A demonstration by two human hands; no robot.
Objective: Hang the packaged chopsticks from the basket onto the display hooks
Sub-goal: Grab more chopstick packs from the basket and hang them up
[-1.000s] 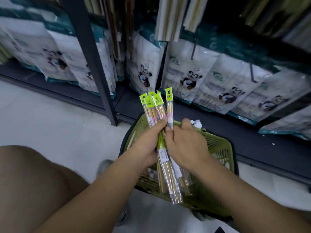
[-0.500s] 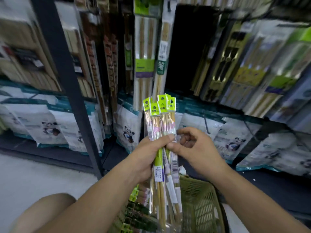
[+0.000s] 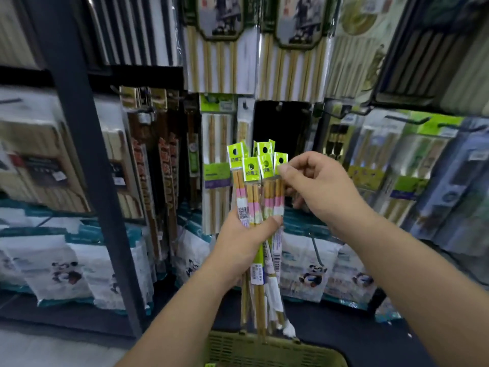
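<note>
Your left hand (image 3: 244, 235) gripped the bundle of packaged chopsticks (image 3: 254, 200) around its middle at the centre of view, green header cards fanned upward. The fingers (image 3: 287, 170) of your right hand (image 3: 320, 189) pinched the rightmost packet's header card (image 3: 280, 160), at 3 o'clock of the bundle. By my reading, nothing from this bundle was hung yet, and more may lie in the basket (image 3: 264, 352) at 6 o'clock. The dark gap (image 3: 281, 131) at 12 o'clock, under a display hook (image 3: 279, 105), looked like open room. Hanging packs (image 3: 215, 168) crowded its sides, and the shelf post (image 3: 87, 181) stood well apart at 9 o'clock.
</note>
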